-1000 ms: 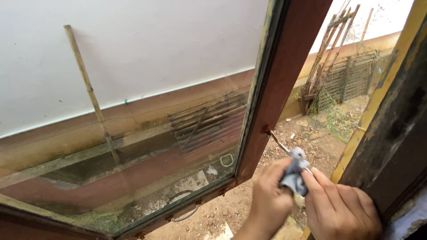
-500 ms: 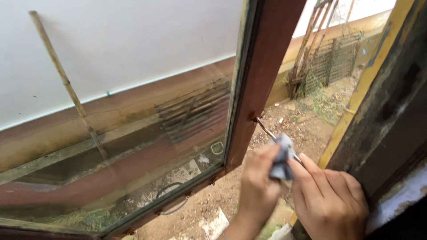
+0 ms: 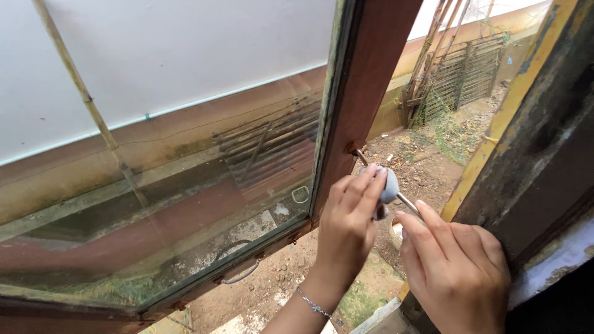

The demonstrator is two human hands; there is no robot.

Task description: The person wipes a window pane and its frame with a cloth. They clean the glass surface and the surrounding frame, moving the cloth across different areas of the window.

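In the head view there are two hands, one small grey cloth, one thin metal stay rod and one open window sash with a single glass pane. The left hand (image 3: 346,226) has its fingers bent around the grey cloth (image 3: 390,185), pinching it against the rod; a thin bracelet (image 3: 311,303) sits on that wrist. The right hand (image 3: 458,272) is below and to the right, its index finger stretched out and touching the lower part of the metal rod (image 3: 405,199); whether it grips the rod cannot be told.

The brown sash frame (image 3: 365,93) stands just left of the hands, its vertical edge near the left fingertips. The yellow-edged window frame (image 3: 513,105) rises just right of the right hand. Between these two edges lies a narrow gap of open air, with bare ground (image 3: 421,167) far below and a wooden fence (image 3: 458,74) well beyond.

The rod's long axis runs on a slant, from its fixing on the sash at upper left down toward the right hand at lower right. The cloth is wrapped about its middle stretch, between the two hands.

The glass pane (image 3: 185,154) fills the left half and mirrors a wall and a bamboo pole (image 3: 86,105).
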